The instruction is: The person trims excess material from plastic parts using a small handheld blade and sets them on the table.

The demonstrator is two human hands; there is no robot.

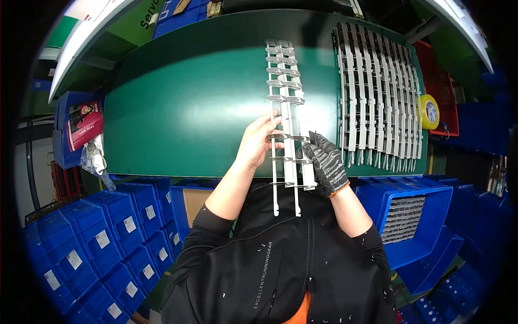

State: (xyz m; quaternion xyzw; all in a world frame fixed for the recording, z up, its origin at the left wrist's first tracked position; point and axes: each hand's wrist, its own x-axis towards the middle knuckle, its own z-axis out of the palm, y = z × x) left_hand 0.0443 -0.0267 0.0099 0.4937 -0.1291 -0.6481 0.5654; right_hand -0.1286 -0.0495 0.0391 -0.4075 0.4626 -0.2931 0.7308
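A long frame of white strips [287, 116] with a row of curved grey metal pieces across it lies lengthwise in front of me, its near end sticking out over the table edge toward my body. My bare left hand [256, 142] holds its left side near the middle, fingertips passing behind the left strip. On the opposite side my right hand [328, 164], in a dark grey knitted glove with an orange cuff, grips the right strip beside a metal piece. Part of the gloved fingers is hidden by the frame.
Several similar white frames [380, 97] lie side by side on the right of the green table [178, 119]. Beyond them are a yellow tape roll [429, 112] and a red tray [449, 102]. Blue bins [102, 216] stack at lower left; a blue crate [372, 200] of grey parts stands at lower right.
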